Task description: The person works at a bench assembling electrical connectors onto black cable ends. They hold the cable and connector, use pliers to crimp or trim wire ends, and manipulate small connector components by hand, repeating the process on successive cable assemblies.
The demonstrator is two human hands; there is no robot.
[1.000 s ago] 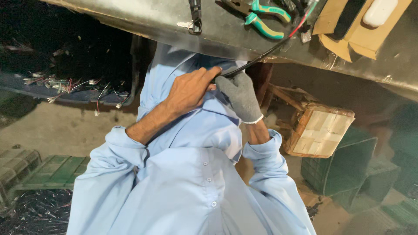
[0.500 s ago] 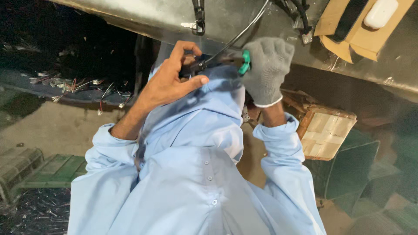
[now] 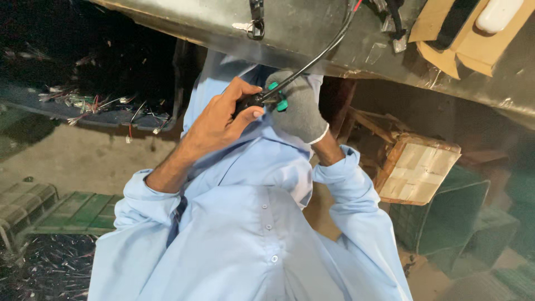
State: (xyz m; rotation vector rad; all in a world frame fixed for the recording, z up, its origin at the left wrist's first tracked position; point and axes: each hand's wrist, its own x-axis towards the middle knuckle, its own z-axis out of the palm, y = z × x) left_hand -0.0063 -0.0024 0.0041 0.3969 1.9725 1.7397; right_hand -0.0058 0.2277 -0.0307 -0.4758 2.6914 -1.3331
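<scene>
- Left hand (image 3: 220, 120): bare, raised in front of the chest, forearm angled up from a rolled light-blue sleeve; fingers and thumb closed together on the black cable (image 3: 312, 58).
- Right hand (image 3: 298, 108): in a grey knit glove, wrist bent, fist clamped around the green-handled pliers (image 3: 277, 98), just beside the left hand.
- Black cable: runs from the two hands up to the near edge of the dark workbench (image 3: 312, 28) and over it.
- Cardboard tray (image 3: 446, 39): rests at the workbench's right end.
- Taped carton (image 3: 418, 167): lies below the bench, right of the right forearm.
</scene>
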